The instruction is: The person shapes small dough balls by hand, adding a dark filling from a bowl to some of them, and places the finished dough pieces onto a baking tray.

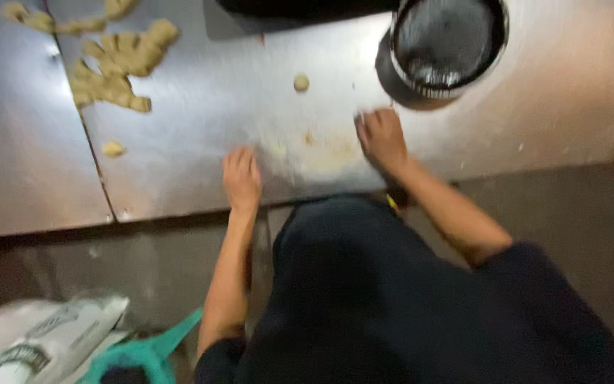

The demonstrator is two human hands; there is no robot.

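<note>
A stainless steel worktable (548,107) fills the upper half of the view, its near edge running slightly uphill from left to right just in front of the person's dark-clothed body. A seam (83,135) crosses the top from the far edge to the near edge on the left, splitting off a narrower panel. The widest bare stretch of steel lies to the right of the hands, out to the table's right edge; a smaller open patch sits between the seam and the left hand.

On the floor at lower left lie a white sack (44,334) and, just beside it, a teal plastic piece (151,352).

A round dark metal pot (449,43) stands at the far side, near the right hand but apart from it. Pale dough pieces (119,67) are heaped at far left, straddling the seam, with one small lump (113,148) lying alone nearer the front edge and a small dough ball (301,82) by itself between the heap and the pot.

The right hand (381,139) rests palm down on a floury smear (321,153), fingers together and curled; whether anything is under it cannot be told. The left hand (241,176) lies flat close to the near edge, fingers together, touching the steel at the smear's left rim.
</note>
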